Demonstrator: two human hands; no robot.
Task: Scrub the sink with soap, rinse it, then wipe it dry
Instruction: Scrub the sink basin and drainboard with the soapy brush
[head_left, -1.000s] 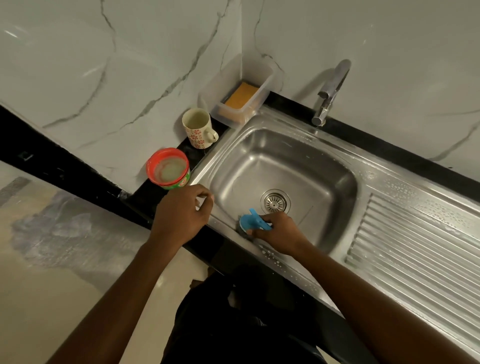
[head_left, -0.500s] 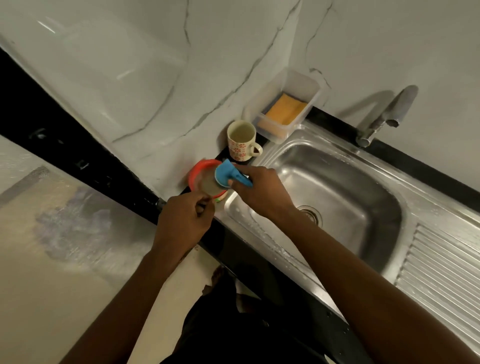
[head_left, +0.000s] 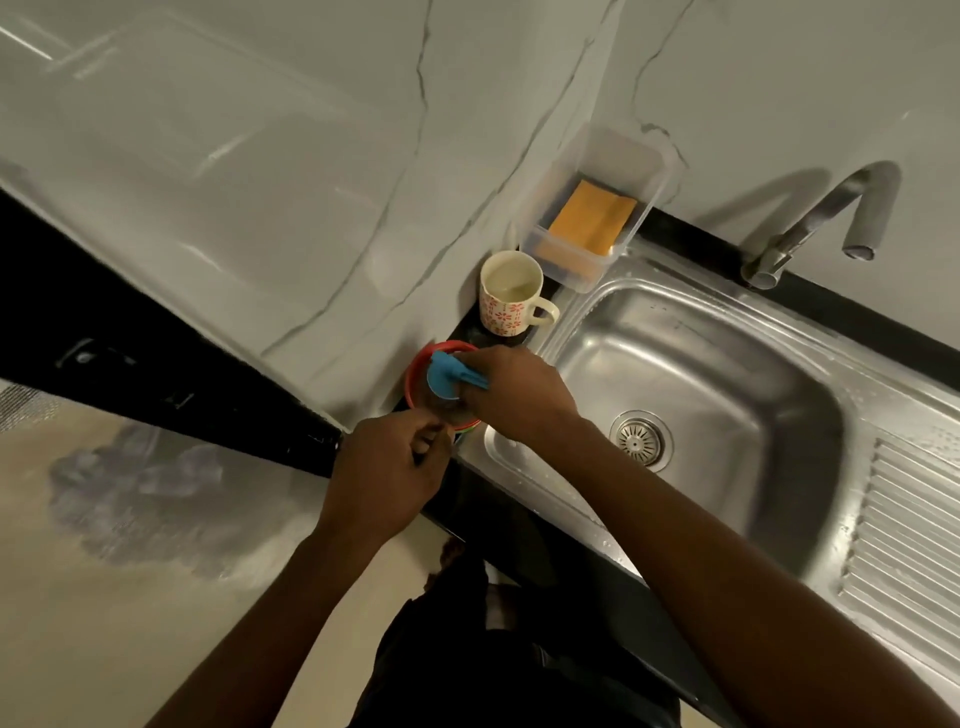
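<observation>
My right hand (head_left: 511, 392) grips a blue scrubber (head_left: 448, 378) and holds it down in a red-rimmed soap tub (head_left: 415, 366) on the black counter left of the steel sink (head_left: 691, 374). My left hand (head_left: 387, 470) rests at the counter edge just below the tub, its fingers curled against the tub's near side. The sink basin is wet, with a round drain (head_left: 640, 440) in its floor. A steel tap (head_left: 826, 218) stands at the back rim.
A patterned mug (head_left: 511, 293) stands behind the tub against the marble wall. A clear box with an orange sponge (head_left: 592, 218) sits at the sink's back left corner. A ribbed drainboard (head_left: 914, 530) lies to the right. The floor is below left.
My right hand lifted the blue scrubber out of the sink's front left corner and carried it left into the soap tub. My left hand stayed at the counter edge.
</observation>
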